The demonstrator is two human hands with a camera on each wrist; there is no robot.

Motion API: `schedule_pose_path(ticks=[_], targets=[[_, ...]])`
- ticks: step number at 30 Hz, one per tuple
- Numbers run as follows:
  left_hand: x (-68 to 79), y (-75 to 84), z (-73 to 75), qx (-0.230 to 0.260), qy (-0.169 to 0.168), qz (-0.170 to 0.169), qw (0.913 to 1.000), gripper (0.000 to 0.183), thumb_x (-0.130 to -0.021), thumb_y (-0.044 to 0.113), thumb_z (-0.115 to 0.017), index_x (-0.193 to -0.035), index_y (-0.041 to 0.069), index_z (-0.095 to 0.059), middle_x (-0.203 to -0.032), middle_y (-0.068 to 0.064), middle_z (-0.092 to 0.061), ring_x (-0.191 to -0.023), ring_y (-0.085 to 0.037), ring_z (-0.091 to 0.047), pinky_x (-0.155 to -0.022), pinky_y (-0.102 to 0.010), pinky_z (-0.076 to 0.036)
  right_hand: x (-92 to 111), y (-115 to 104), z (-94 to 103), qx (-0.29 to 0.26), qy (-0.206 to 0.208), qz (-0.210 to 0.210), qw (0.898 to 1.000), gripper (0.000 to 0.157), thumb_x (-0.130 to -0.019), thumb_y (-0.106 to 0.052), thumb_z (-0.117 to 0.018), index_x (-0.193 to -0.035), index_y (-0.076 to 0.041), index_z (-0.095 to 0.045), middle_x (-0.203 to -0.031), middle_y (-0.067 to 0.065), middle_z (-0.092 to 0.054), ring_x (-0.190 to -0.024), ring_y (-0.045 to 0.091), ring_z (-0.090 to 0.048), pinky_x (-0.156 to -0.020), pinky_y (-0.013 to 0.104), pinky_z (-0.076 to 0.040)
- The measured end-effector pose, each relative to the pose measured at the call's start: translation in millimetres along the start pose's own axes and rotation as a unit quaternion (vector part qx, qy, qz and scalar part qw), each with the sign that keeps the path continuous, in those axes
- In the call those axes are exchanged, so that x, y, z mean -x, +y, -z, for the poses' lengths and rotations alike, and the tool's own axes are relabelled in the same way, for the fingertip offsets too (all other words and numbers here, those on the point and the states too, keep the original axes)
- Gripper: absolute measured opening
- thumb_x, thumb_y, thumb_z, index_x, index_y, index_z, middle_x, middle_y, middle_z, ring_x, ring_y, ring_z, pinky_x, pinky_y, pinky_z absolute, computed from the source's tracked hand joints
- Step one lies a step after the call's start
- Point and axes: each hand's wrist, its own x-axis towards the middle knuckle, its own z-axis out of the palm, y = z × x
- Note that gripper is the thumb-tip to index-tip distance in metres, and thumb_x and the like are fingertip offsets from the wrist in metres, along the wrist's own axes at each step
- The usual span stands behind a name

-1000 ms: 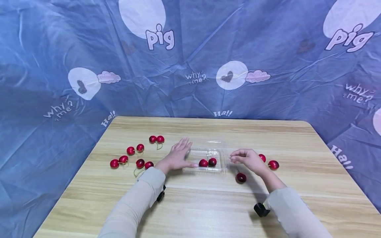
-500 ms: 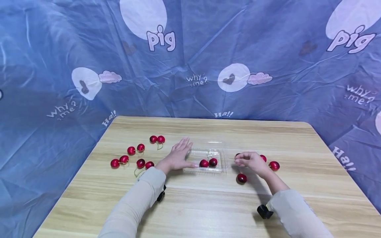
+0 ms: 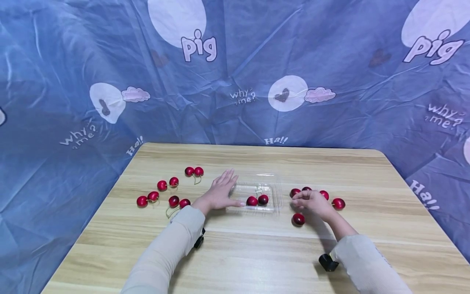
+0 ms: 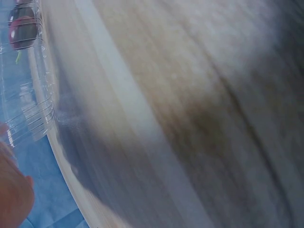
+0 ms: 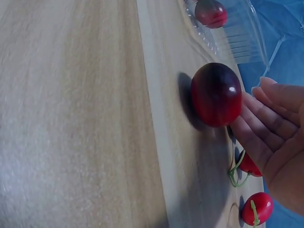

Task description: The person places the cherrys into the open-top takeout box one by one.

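My left hand (image 3: 219,192) rests with spread fingers at the left end of a clear plastic box (image 3: 271,188). Two red cherries (image 3: 251,201) lie inside that box near its front wall. To the right, my right hand (image 3: 310,203) hovers low over the table, thumb and fingertips close together. Just in front of it sits a dark red cherry (image 3: 298,219). Another cherry (image 3: 295,193) shows right behind the fingertips. In the right wrist view the fingers (image 5: 266,126) are fairly straight and reach behind the dark cherry (image 5: 216,95); nothing shows between them.
Several red cherries in stemmed pairs, such as the back pair (image 3: 193,171), lie on the wooden table (image 3: 235,249) left of the box. More cherries (image 3: 338,204) lie beside and behind the right hand. A blue printed cloth (image 3: 235,73) hangs behind the table.
My right hand has moved right and slightly toward me, away from the box. Cherries behind its fingers have come into view. The left hand stays put.
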Motion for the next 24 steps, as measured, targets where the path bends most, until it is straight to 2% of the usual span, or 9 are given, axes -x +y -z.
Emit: schedule_pose_path(ticks=[9, 19, 24], targets=[[-0.4, 0.3, -0.1, -0.006, 0.002, 0.001, 1.0000, 0.098, -0.070, 0.066, -0.049, -0.138, 0.006, -0.013, -0.142, -0.008, 0.007, -0.129, -0.027, 0.003, -0.101, -0.047, -0.006, -1.5, 5.0, 0.1, -0.006, -0.012, -0.012, 1.000, 0.019, -0.082, -0.006, -0.056, -0.093, 0.010, -0.056, -0.081, 0.012, -0.062, -0.070, 0.021, -0.058, -0.065, 0.031, -0.049], [-1.2, -0.5, -1.8, -0.003, 0.001, 0.004, 1.0000, 0.099, -0.069, 0.067, -0.049, -0.138, 0.006, -0.012, -0.143, -0.011, 0.005, -0.129, -0.027, 0.003, -0.101, -0.047, -0.006, -5.7, 8.1, -0.3, 0.018, -0.015, -0.021, 0.999, 0.015, -0.082, -0.006, -0.055, -0.091, 0.007, -0.058, -0.080, 0.007, -0.061, -0.069, 0.018, -0.058, -0.063, 0.029, -0.049], [-1.6, -1.6, -2.7, -0.003, 0.001, 0.005, 1.0000, 0.101, -0.068, 0.069, -0.047, -0.138, 0.006, -0.012, -0.143, -0.011, 0.004, -0.129, -0.027, 0.004, -0.101, -0.047, -0.005, -7.0, 7.2, -3.0, 0.026, -0.012, -0.039, 0.999, 0.014, -0.080, -0.005, -0.057, -0.089, 0.006, -0.060, -0.078, 0.007, -0.061, -0.068, 0.018, -0.059, -0.063, 0.029, -0.049]])
